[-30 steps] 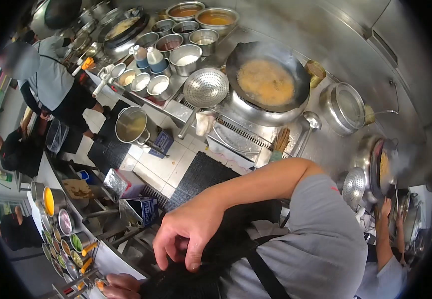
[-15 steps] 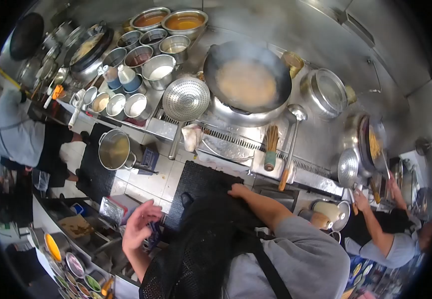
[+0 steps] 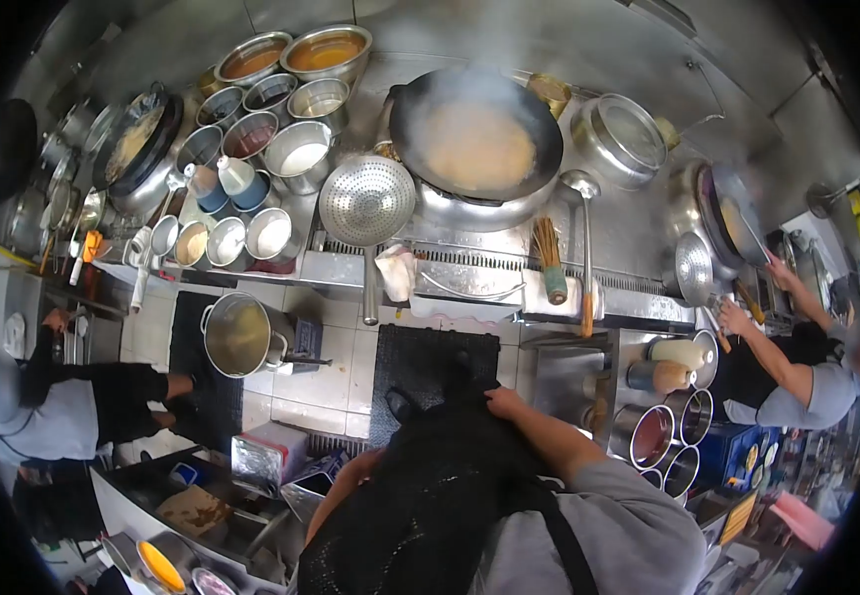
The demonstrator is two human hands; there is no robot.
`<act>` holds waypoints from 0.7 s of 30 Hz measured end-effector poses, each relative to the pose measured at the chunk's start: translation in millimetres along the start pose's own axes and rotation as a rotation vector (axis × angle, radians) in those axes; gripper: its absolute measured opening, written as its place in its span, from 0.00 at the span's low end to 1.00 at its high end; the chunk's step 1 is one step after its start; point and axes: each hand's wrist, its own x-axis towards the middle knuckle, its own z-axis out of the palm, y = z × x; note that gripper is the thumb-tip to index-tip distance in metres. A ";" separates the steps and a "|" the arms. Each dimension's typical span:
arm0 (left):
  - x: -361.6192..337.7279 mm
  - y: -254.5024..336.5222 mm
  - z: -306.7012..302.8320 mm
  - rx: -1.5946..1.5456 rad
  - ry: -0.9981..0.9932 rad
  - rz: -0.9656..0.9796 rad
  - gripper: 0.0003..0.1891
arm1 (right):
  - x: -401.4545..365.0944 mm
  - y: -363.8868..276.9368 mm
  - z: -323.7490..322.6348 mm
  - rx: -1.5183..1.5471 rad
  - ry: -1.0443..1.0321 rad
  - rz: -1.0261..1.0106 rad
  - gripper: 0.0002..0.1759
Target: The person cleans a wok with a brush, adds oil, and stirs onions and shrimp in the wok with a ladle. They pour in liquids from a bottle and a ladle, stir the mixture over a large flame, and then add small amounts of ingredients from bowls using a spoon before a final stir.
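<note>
My right hand (image 3: 502, 401) is closed at the upper edge of my black apron (image 3: 420, 486), fingers curled against the cloth. On the left side my forearm (image 3: 345, 486) runs up beside the apron, and my left hand is mostly hidden by the cloth. In front, a large black wok (image 3: 476, 139) of steaming brownish liquid stands on the stove. A perforated strainer (image 3: 367, 201) lies left of the wok. To its right are a bamboo brush (image 3: 550, 260) and a long ladle (image 3: 585, 248) with a wooden handle. A white cloth (image 3: 397, 275) hangs over the stove's edge.
Metal sauce containers (image 3: 298, 149) and squeeze bottles (image 3: 241, 182) stand at the left. A big pot (image 3: 238, 335) is on the floor. A co-worker (image 3: 797, 382) tilts a wok (image 3: 742, 213) at right; another person (image 3: 58, 412) is at left. Several tall containers (image 3: 645, 436) stand at right.
My left hand has dropped from its raised, open position to beside the apron. The view has shifted. The right co-worker's wok is now tilted up, and the left person's arm has extended towards the counter.
</note>
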 end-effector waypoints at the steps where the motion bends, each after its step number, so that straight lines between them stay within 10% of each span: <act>1: 1.0 4.2 2.2 0.134 -0.016 0.089 0.20 | 2.5 8.6 6.2 -0.048 -0.052 -0.035 0.21; 15: 44.5 30.6 -30.0 0.624 0.045 0.394 0.22 | 36.8 24.8 12.3 -0.071 -0.312 -0.077 0.22; 18: -26.7 47.3 -34.9 -0.080 0.038 0.372 0.24 | 52.0 11.7 12.5 -0.063 -0.291 -0.146 0.21; 21: -34.8 31.9 -47.1 0.285 0.343 0.496 0.19 | 35.1 -26.8 -23.6 -0.134 -0.152 -0.214 0.20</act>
